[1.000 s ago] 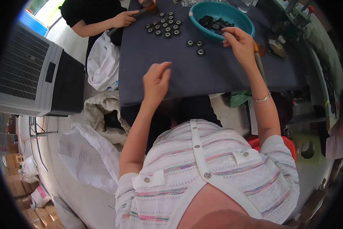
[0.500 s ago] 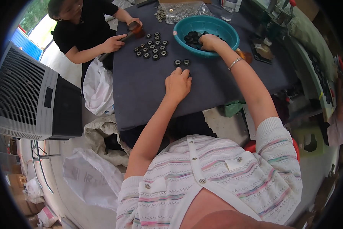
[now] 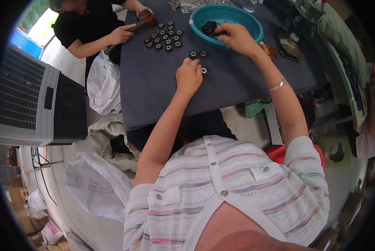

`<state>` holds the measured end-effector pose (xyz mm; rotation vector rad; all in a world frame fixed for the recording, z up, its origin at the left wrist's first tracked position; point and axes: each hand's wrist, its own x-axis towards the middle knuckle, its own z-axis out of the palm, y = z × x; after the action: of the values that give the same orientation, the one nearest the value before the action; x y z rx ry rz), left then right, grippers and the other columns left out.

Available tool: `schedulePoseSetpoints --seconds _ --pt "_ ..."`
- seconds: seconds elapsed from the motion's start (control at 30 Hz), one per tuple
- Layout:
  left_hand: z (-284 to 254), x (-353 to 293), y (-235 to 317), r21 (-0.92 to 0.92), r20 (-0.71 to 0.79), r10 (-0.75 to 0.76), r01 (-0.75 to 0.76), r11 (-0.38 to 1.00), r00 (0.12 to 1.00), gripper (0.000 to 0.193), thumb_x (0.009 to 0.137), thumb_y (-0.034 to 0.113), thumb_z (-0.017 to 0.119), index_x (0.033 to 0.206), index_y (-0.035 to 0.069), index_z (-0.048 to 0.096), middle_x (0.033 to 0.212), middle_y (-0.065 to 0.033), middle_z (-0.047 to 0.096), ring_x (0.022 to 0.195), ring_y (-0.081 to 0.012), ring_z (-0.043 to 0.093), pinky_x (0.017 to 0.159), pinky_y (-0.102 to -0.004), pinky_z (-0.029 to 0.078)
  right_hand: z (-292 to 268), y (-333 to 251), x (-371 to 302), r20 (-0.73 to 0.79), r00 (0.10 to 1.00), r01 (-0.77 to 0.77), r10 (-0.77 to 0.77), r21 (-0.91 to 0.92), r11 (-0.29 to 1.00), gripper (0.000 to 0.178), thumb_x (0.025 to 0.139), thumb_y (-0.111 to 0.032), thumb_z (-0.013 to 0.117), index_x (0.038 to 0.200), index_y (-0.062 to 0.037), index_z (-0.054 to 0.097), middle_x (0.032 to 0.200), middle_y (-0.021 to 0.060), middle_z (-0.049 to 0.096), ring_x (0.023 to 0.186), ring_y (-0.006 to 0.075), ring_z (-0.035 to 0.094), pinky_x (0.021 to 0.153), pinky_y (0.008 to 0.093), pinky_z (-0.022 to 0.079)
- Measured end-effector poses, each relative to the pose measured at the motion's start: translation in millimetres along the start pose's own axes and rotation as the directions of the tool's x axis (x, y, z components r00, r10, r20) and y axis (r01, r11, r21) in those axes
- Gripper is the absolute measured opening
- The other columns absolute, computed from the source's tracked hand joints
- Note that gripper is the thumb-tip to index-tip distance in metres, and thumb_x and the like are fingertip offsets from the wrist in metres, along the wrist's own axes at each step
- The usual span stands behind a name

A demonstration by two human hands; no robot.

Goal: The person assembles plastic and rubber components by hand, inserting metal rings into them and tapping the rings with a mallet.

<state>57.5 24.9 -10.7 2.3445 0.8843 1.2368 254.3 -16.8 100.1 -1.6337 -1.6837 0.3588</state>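
Head view: at far left, a grey and black air cooler [image 3: 24, 96] fills the frame's edge, a crumpled white plastic bag [image 3: 97, 184] lying to its lower right. A co-worker in a black top [image 3: 85, 33] is at the far left side of a dark grey table [image 3: 154, 90], one hand [image 3: 121, 34] on the shaft of a mallet [image 3: 147, 17], the other at its amber head. Just beside the table edge sits a white sack [image 3: 104, 83]. On the tabletop, a cluster of black rings with metal centres [image 3: 168, 48] lies flat. To its right, the left hand [image 3: 189, 77] of the person in a striped white cardigan [image 3: 237, 184] rests low over the surface, fingers bent and close together; a single ring [image 3: 204, 71] lies by the fingertips, and whether they grip it cannot be told. Two more rings [image 3: 193, 54] lie side by side just beyond. Black pieces [image 3: 210, 26] are gathered in a teal basin [image 3: 254, 27], where the right hand [image 3: 235, 37] hangs over the near rim, thumb and forefinger curled toward each other; whether they pinch a piece cannot be told. A silver bracelet [image 3: 277, 85] circles that forearm, near a second amber mallet head [image 3: 269, 50]
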Motion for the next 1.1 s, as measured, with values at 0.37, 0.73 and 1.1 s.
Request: schedulePoseSetpoints --seconds 0.37,0.73,1.1 --pt "-18 0 18 0.033 0.269 -0.015 0.006 0.999 0.963 0.020 0.074 0.023 0.066 0.075 0.005 0.059 0.080 -0.0113 0.059 0.075 -0.0319 0.060 0.063 -0.0431 0.047 42 5 -105 0.177 0.980 0.145 -0.089 -0.336 0.931 0.020 0.079 -0.020 0.065 0.089 -0.0034 0.063 0.082 0.0183 0.060 0.074 0.0354 0.060 0.068 0.0409 0.048" --pt "-47 -41 23 -0.405 0.386 -0.219 0.378 0.832 0.896 0.014 0.085 0.014 0.061 0.091 0.001 0.062 0.068 -0.0033 0.062 0.053 -0.0080 0.053 0.048 -0.0230 0.041 51 -24 -122 0.097 0.994 -0.073 0.046 0.306 0.949 0.014 0.083 -0.002 0.059 0.097 0.0001 0.061 0.081 0.0073 0.057 0.066 0.0148 0.059 0.062 0.0264 0.050" --pt "-98 -64 73 -0.711 0.335 -0.179 0.373 0.596 0.925 0.017 0.089 0.011 0.054 0.096 -0.004 0.059 0.075 -0.0043 0.061 0.056 -0.0059 0.052 0.050 -0.0190 0.042 67 -78 -145 -0.006 0.998 -0.042 0.070 0.747 0.663 0.017 0.079 0.007 0.061 0.095 0.0023 0.060 0.082 0.0038 0.056 0.067 0.0084 0.060 0.062 0.0201 0.050"
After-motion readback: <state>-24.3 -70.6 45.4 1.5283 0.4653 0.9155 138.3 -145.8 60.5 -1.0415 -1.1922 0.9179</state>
